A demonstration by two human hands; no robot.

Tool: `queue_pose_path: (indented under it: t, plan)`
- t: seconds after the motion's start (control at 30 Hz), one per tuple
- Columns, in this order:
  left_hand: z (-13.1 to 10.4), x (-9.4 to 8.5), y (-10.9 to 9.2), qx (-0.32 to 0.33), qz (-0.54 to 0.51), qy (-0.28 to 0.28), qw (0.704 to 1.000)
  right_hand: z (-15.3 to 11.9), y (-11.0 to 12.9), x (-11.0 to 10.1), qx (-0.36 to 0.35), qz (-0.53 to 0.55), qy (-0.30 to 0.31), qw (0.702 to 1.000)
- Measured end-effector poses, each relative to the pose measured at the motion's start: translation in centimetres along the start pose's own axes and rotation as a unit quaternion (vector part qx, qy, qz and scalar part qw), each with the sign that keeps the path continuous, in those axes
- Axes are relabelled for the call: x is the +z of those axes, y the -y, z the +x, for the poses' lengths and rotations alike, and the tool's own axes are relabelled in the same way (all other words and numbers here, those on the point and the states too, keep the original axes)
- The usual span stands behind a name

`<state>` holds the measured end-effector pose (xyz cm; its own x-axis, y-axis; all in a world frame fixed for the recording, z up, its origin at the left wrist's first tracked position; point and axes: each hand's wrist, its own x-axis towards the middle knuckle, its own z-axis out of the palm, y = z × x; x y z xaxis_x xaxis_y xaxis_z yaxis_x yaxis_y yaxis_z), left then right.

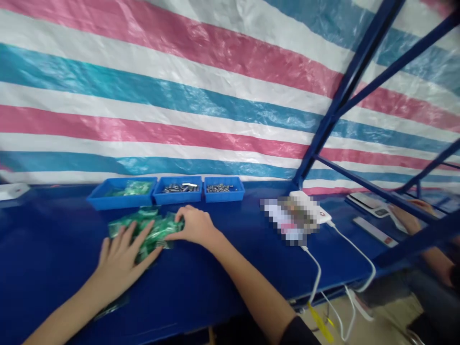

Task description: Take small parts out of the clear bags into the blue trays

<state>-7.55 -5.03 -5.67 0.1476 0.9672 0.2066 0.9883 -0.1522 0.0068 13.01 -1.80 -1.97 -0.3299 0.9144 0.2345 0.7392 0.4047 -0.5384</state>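
Both hands rest flat, fingers spread and gripping nothing, on the heap of green packets (151, 232) on the bench (223, 268) just before the three blue trays (165, 191): left hand (120, 258), right hand (192, 225); heap unsorted, lying crosswise, single packets' directions mixed.

Three blue trays stand in a row at the back of the blue desk (223, 268). The left tray (120, 195) holds green packets, the middle tray (178, 190) and the right tray (223, 189) hold small grey metal parts. Right of the trays lies a white device (311, 207) with white cables (354, 251) running off the desk's edge. Behind the trays hangs a striped tarpaulin (179, 96), crossed by a blue metal frame (345, 91).
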Motion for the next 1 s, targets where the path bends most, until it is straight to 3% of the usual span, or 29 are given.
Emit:
queue_pose_path:
  t: [0.07,0.17,0.3,0.4,0.67,0.73,0.83,1.0]
  plan:
    - [0.5,-0.1,-0.6,0.029,-0.042,0.002,0.999,-0.2,-0.4,-0.5,-0.002,0.005,-0.01,1.0]
    - [1.1,-2.1,-0.9,0.08,-0.105,0.004,0.991,-0.4,-0.7,-1.3,0.005,0.04,-0.041,0.998]
    - [2.6,-6.1,-0.8,0.054,-0.235,-0.062,0.969,-0.5,-0.7,-2.0,-0.011,0.161,-0.099,0.982]
    - [4.5,-7.6,-1.3,0.047,-0.337,-0.127,0.932,-0.5,-0.2,-2.0,0.016,0.287,-0.106,0.952]
    - [9.3,-6.6,-3.0,0.168,-0.519,0.045,0.837,-0.3,1.2,-0.7,0.016,0.396,-0.206,0.895]
    - [9.6,-6.6,-2.9,0.183,-0.535,0.044,0.823,-0.2,0.8,-0.5,0.025,0.403,-0.222,0.888]
    - [9.3,-6.4,-2.6,0.207,-0.532,0.026,0.82,-0.3,0.3,-0.4,0.023,0.351,-0.246,0.903]
    - [8.3,-5.7,-2.2,0.275,-0.507,-0.047,0.816,-0.8,0.1,-0.4,-0.019,0.257,-0.283,0.924]
